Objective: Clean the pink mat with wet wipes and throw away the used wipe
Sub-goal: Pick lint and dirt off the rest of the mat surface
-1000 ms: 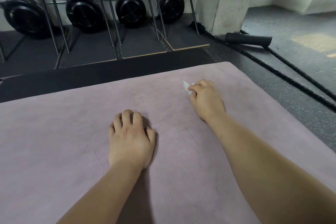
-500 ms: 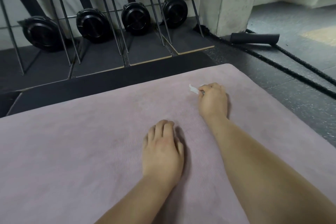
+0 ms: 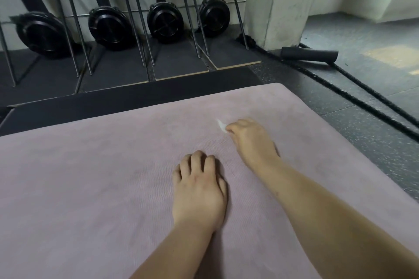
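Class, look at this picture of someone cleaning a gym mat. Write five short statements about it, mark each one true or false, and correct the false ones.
1. The right hand pinches a white wipe. True.
2. The left hand holds a second wipe. False: it rests on the pink mat and holds nothing.
3. A black rope lies on the floor to the right of the mat. True.
4. The mat is rolled up. False: it lies spread flat.
5. A bin stands beside the mat. False: no bin is in view.
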Demonstrator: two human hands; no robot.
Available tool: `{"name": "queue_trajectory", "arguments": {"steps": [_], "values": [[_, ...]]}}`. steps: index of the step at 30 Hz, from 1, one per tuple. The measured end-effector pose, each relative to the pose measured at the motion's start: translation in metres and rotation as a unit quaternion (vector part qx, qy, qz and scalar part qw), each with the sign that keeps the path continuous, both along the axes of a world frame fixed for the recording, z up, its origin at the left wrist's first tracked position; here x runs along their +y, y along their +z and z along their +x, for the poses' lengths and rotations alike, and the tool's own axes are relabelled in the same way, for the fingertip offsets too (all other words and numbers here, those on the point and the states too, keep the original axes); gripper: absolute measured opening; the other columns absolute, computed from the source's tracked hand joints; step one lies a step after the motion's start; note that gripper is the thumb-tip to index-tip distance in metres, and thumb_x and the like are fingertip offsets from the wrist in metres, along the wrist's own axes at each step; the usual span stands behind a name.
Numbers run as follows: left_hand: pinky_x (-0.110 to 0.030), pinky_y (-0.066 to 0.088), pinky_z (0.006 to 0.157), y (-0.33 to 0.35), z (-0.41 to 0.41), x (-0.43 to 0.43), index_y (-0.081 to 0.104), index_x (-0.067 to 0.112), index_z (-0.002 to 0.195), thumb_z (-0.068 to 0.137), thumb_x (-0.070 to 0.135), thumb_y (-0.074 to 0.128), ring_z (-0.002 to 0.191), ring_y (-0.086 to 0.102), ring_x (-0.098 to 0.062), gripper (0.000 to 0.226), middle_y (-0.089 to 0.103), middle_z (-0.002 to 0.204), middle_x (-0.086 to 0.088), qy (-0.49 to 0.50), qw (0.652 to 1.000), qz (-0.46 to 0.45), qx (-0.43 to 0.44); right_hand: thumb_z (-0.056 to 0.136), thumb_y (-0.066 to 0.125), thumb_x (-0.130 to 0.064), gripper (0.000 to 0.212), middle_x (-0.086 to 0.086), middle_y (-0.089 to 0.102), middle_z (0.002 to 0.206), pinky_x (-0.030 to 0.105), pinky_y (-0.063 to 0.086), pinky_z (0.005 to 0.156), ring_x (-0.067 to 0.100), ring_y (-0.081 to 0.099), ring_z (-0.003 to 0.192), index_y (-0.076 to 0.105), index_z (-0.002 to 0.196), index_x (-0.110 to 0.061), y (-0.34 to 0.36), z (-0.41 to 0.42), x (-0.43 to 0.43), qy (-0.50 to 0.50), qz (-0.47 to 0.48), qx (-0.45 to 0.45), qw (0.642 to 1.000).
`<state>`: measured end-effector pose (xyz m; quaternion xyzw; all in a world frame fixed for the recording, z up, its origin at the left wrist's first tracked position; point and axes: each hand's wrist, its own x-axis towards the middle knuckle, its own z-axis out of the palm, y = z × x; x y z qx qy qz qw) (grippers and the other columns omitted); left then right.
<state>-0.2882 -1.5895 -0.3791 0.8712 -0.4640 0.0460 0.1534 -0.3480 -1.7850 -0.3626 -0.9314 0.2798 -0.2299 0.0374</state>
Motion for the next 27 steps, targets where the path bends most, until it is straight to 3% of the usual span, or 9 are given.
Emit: {"name": "queue_trajectory", "arguments": {"steps": [5,10,13,17,20,24,27], "values": [[-0.049,0.038,0.109,0.000,0.000,0.001,0.054,0.023,0.133,0.098,0.038,0.038,0.133,0.041,-0.031,0.041,0.047,0.142,-0.001,0.003,1.000,-0.001,-0.002,0.091,0.056,-0.011,0.022,0.012,0.063,0.094,0.040,0.051,0.073,0.034,0.056,0.091,0.075,0.102,-0.010,0.010,-0.050,-0.049,-0.219,0.026,0.043,0.974],[-0.049,0.038,0.110,0.000,0.000,0.000,0.054,0.023,0.134,0.098,0.039,0.037,0.133,0.040,-0.032,0.044,0.046,0.143,-0.002,0.004,1.000,0.004,-0.005,0.099,0.033,-0.015,0.042,0.018,0.064,0.097,0.047,0.051,0.076,0.038,0.054,0.096,0.072,0.106,-0.001,0.004,-0.044,-0.052,-0.270,0.025,0.032,0.962],[-0.049,0.038,0.110,0.000,0.000,0.000,0.054,0.024,0.134,0.097,0.040,0.037,0.133,0.040,-0.032,0.044,0.046,0.143,-0.002,0.004,1.000,0.007,-0.006,0.100,0.050,-0.016,0.024,0.013,0.063,0.098,0.040,0.049,0.074,0.034,0.054,0.097,0.072,0.104,-0.006,0.006,-0.033,-0.053,-0.289,0.047,0.038,0.955],[-0.049,0.038,0.108,0.000,0.000,0.000,0.054,0.024,0.133,0.097,0.039,0.040,0.132,0.041,-0.032,0.042,0.047,0.142,-0.002,0.006,1.000,0.006,-0.009,0.095,0.050,-0.010,0.035,0.015,0.068,0.109,0.039,0.052,0.089,0.037,0.060,0.103,0.069,0.124,-0.018,0.012,-0.035,-0.041,-0.266,0.113,-0.002,0.957],[-0.048,0.038,0.108,0.001,0.000,-0.001,0.054,0.023,0.131,0.096,0.040,0.039,0.131,0.042,-0.031,0.042,0.047,0.140,-0.002,0.006,1.000,0.002,-0.010,0.091,0.056,-0.010,0.042,0.011,0.070,0.115,0.035,0.048,0.095,0.034,0.063,0.105,0.069,0.128,-0.023,0.015,-0.023,-0.005,-0.173,0.140,-0.037,0.974],[-0.048,0.039,0.107,0.001,-0.001,0.001,0.055,0.023,0.130,0.096,0.041,0.037,0.129,0.042,-0.031,0.042,0.047,0.139,-0.002,0.003,1.000,-0.001,-0.017,0.088,0.067,-0.016,0.025,0.001,0.074,0.102,0.035,0.051,0.083,0.027,0.064,0.095,0.076,0.111,-0.021,0.004,-0.009,0.040,-0.014,0.067,-0.035,0.997],[-0.049,0.039,0.106,0.000,0.000,0.000,0.055,0.024,0.130,0.095,0.041,0.039,0.129,0.042,-0.031,0.042,0.047,0.139,-0.001,0.004,1.000,-0.001,-0.015,0.088,0.065,-0.022,0.014,0.005,0.068,0.088,0.038,0.051,0.075,0.030,0.061,0.087,0.077,0.094,-0.017,0.005,-0.025,0.023,-0.022,0.043,-0.012,0.999]]}}
